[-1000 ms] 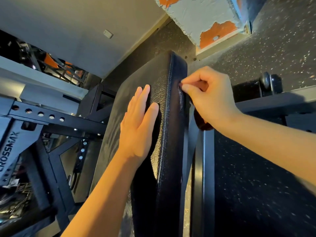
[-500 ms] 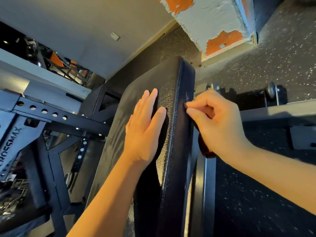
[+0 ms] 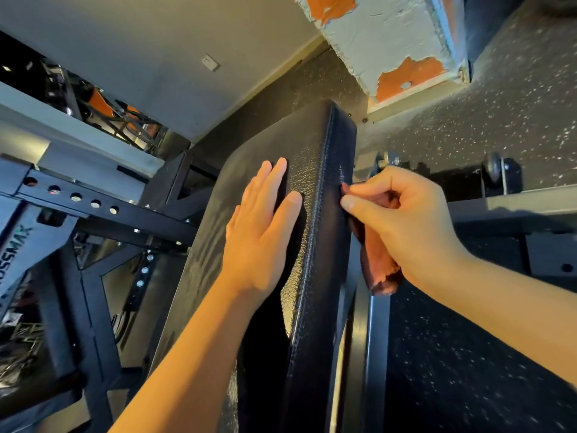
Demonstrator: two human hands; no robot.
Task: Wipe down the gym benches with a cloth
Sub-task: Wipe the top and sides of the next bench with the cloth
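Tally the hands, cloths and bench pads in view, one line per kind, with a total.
Hands: 2, the left hand flat on the bench pad, the right hand holding the cloth.
Cloths: 1, reddish-brown.
Bench pads: 1, black.
Total: 4.

Head view: dim gym interior, warm cast, wide-angle.
Dark shadow falls right of the left hand [image 3: 259,232] on the bench pad [image 3: 315,170]; glossy sheen along its seam; speckled floor [image 3: 515,104] brightest, upper right; lower corners murky; straight lines bow at edges; mild softness.
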